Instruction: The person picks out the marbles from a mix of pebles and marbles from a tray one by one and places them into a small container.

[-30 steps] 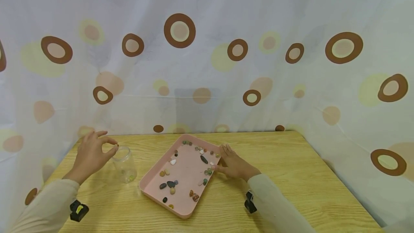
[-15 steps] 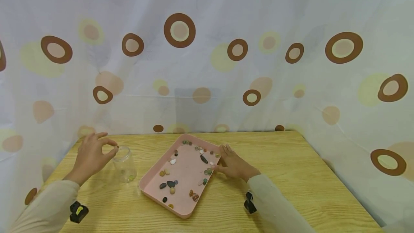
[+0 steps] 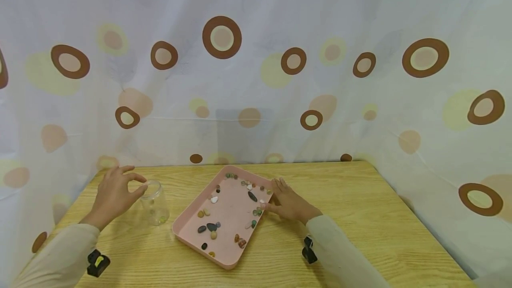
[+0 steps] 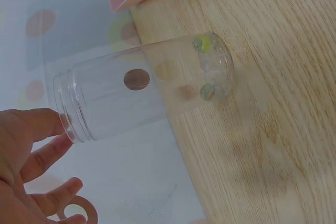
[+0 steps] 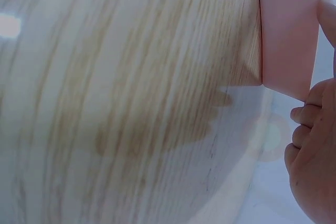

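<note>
My left hand [image 3: 114, 194] is at the mouth of a clear jar [image 3: 155, 208], thumb and forefinger parted with nothing seen between them. Its fingertips lie by the threaded rim in the left wrist view; I cannot tell whether they touch it. At the bottom of the jar are a yellow-green bead [image 4: 202, 43] and a clear greenish one [image 4: 208, 92]. My right hand [image 3: 291, 202] holds the far right part of a pink tray [image 3: 232, 263], its thumb at the near rim and its fingers curled at the corner. Several small stones, among them a dark pebble [image 3: 252, 196], lie in the tray.
The jar and tray stand on a wooden table [image 3: 340, 203], the jar left of the tray. A white patterned curtain [image 3: 256, 79] hangs behind the table and along its sides.
My left thumb and forefinger have parted, and the small dark stone they pinched over the jar is gone from between them. The right hand and the tray stay put.
</note>
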{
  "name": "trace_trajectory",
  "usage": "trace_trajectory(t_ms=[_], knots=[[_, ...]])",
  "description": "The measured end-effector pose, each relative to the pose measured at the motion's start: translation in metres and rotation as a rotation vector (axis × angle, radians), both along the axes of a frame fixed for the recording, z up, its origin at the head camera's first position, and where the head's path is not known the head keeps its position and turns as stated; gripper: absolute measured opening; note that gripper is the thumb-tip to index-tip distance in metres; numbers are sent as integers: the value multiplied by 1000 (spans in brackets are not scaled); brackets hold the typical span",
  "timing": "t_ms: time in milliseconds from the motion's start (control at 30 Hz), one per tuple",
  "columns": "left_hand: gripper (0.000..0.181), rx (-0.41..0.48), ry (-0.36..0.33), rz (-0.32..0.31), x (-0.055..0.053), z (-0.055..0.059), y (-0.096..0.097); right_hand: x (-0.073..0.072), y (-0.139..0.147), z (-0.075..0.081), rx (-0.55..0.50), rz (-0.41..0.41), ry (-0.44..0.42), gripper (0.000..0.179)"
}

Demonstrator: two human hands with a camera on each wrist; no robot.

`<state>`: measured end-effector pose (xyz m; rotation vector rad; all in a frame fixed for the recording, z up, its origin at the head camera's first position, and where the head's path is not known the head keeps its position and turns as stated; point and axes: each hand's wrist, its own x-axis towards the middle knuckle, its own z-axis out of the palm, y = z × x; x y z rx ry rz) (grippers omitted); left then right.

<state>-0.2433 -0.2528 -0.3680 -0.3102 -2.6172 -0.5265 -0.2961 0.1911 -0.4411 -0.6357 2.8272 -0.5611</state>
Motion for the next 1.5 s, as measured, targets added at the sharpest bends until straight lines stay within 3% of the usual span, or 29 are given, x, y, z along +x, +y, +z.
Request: trace_trajectory(t_ms=[633,933,1067,1267,1500], knots=[[16,17,-19,5,1,-2,1,0,-1,-1,-39,-8,9,93],[17,25,9,-27,-6,6,10,1,3,1,-51,-6,-43,85],[16,47,28,-64,-11,13,21,0,3,1,-53,3,-51,85],[17,77,-13,-124,-18,20,49,-2,4,-1,-27,29,-37,90],[14,90,4,-232,-32,14,94,-2,5,0,-23,31,-51,99]])
